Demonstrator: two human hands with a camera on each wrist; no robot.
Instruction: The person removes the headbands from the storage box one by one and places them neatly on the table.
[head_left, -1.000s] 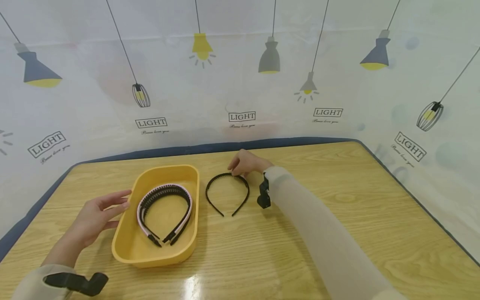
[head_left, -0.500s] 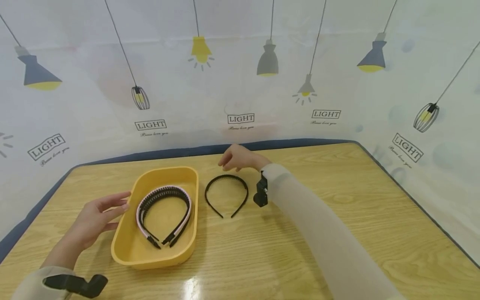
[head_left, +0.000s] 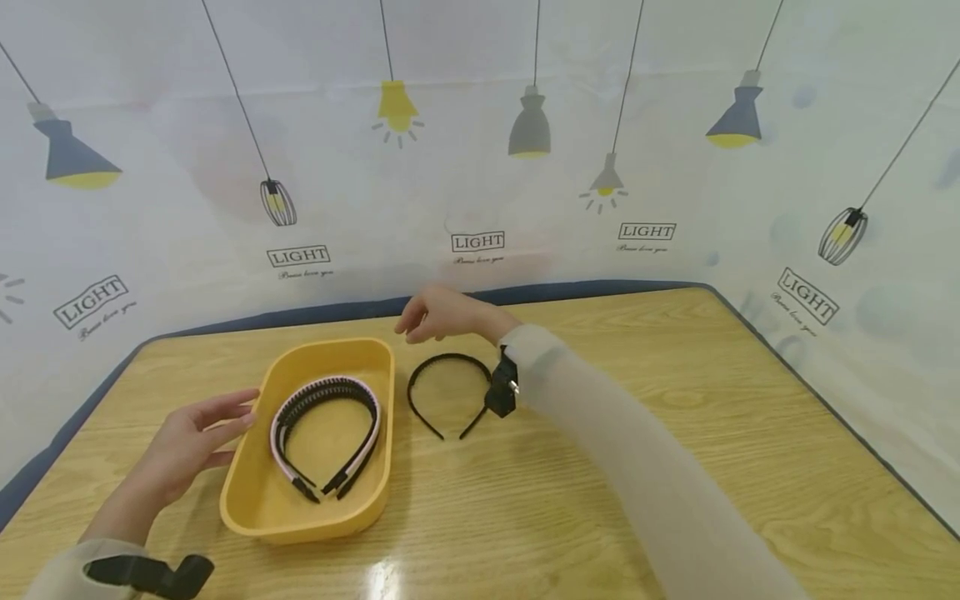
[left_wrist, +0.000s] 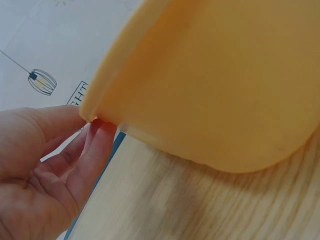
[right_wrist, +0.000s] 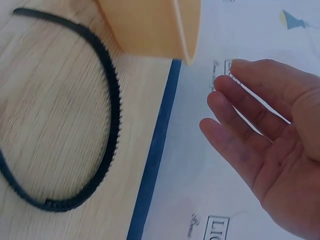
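A yellow tray (head_left: 390, 433) stands on the left of the table with several black and pink headbands (head_left: 337, 390) nested inside it. My left hand (head_left: 183, 437) rests its fingertips against the tray's left side, and in the left wrist view fingers (left_wrist: 102, 145) touch the wall just below the rim. One thin black headband (head_left: 450, 358) lies flat on the wood, right of the tray, its tips toward me. Past its arch hovers my right hand (head_left: 446, 315), fingers loosely bent and holding nothing. The right wrist view shows this headband's toothed inner edge.
The wooden table (head_left: 675, 433) reaches to a dark blue border (head_left: 585, 285) at the back. Behind it hangs a white backdrop (head_left: 337, 150) printed with lamps. A dark camera mount (head_left: 501, 387) on my right wrist covers part of the loose headband's right arm.
My right hand has left the loose black headband, lifted and moved left toward the tray's back right corner. That headband stays on the table. My left hand keeps its place at the tray.
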